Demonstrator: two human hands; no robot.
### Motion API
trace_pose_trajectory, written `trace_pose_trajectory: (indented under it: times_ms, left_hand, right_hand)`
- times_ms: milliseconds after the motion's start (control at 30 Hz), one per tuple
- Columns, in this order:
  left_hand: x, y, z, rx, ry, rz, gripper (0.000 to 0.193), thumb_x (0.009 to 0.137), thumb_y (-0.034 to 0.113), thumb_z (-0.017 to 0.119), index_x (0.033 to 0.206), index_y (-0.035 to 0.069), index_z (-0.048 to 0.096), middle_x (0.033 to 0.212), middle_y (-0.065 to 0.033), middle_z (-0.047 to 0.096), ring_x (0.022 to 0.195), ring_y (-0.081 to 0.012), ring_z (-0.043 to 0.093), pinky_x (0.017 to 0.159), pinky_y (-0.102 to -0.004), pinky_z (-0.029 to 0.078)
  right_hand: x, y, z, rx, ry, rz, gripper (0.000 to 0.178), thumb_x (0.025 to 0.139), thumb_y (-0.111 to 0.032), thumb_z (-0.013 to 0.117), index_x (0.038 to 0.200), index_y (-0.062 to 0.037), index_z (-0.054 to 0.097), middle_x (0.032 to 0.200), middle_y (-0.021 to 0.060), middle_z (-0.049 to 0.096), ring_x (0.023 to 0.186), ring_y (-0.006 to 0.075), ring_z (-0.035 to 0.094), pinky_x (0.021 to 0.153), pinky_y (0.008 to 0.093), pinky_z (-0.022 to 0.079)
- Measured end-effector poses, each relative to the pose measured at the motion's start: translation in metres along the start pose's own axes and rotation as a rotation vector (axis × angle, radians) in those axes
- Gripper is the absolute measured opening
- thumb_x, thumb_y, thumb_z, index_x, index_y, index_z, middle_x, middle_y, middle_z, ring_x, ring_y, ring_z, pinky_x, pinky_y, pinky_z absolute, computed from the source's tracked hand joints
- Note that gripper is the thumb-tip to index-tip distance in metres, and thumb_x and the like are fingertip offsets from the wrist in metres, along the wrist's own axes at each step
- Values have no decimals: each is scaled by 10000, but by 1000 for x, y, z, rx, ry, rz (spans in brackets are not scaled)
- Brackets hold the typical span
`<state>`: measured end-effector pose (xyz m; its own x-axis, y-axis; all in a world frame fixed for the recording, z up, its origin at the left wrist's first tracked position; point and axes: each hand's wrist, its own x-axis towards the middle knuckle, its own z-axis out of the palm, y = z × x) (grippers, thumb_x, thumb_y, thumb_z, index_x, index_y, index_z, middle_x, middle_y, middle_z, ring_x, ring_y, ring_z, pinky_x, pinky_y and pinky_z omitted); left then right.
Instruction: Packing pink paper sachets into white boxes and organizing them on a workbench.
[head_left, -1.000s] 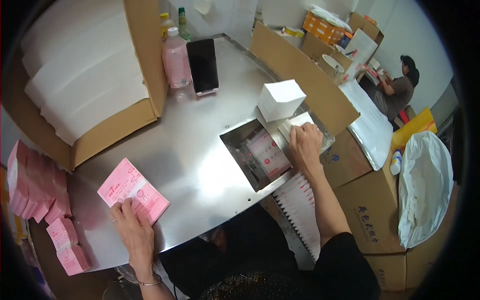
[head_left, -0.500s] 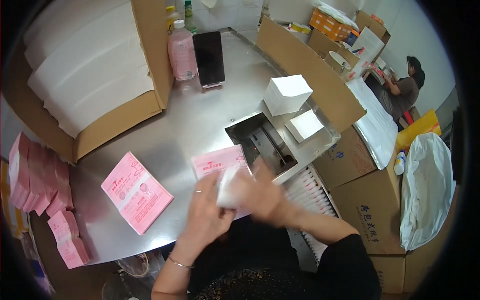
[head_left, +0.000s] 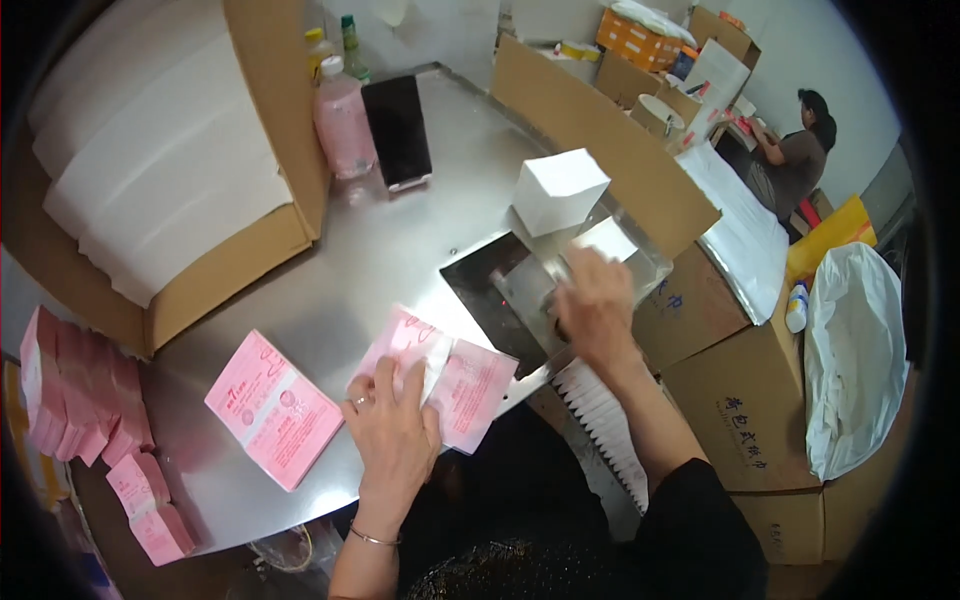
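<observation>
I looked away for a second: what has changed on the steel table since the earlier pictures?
The left hand left the stack of pink leaflets and now presses a pink paper sachet flat near the table edge. The right hand brought that sachet over, then went back to the steel sealing tray. Stack, black phone and white box stayed put.

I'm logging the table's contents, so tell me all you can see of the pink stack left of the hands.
The pink stack is a neat pile of flat pink paper packets with red print and a white band across one end. It lies flat and skewed on the steel table, near its front edge. Nothing touches it; the left hand rests just to its right.
</observation>
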<state>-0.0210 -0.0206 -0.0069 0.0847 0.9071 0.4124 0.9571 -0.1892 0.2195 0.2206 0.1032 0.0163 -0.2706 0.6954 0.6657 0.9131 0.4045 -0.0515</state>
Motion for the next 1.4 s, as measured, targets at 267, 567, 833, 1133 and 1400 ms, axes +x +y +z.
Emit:
trace_pose_trajectory:
  times_ms: [267,567,833,1133,1400]
  left_hand:
    - [15,19,2,18,-13,20,469,778,368,741,1128,75,631,1096,-170,549,1033,-373,518,886,-517,387]
    - [9,20,-9,-41,-202,38,340,875,284,654,1125,56,621,1238,-187,549,1090,-362,530,844,-540,423]
    - [7,0,-11,-127,-46,18,690,647,242,780,1278,76,556,1025,-172,543,934,-338,547,733,-435,481]
    - [-16,2,-17,-287,-116,-29,686,816,156,744,1437,37,479,945,-154,549,846,-340,539,757,-446,449]
    - [-49,-44,-40,-238,264,-219,216,656,-71,552,829,55,584,978,-145,583,1093,-362,508,916,-450,442]
  right_hand:
    - [-7,73,33,-100,-72,95,127,891,-159,651,861,-37,670,892,107,561,905,295,550,824,450,416]
    - [-12,85,29,44,58,17,408,787,41,591,1190,-6,631,1091,168,629,1017,347,584,806,453,468]
    - [-68,-95,-2,500,-110,-617,351,833,-136,615,1160,-11,639,988,179,608,977,356,606,1077,688,323]
    - [-9,-33,85,515,-236,-100,178,871,-112,540,970,-15,651,926,225,667,938,415,636,865,535,492]
    - [-14,9,16,52,-127,-14,172,895,-170,617,997,-42,671,834,123,657,812,339,645,713,456,489]
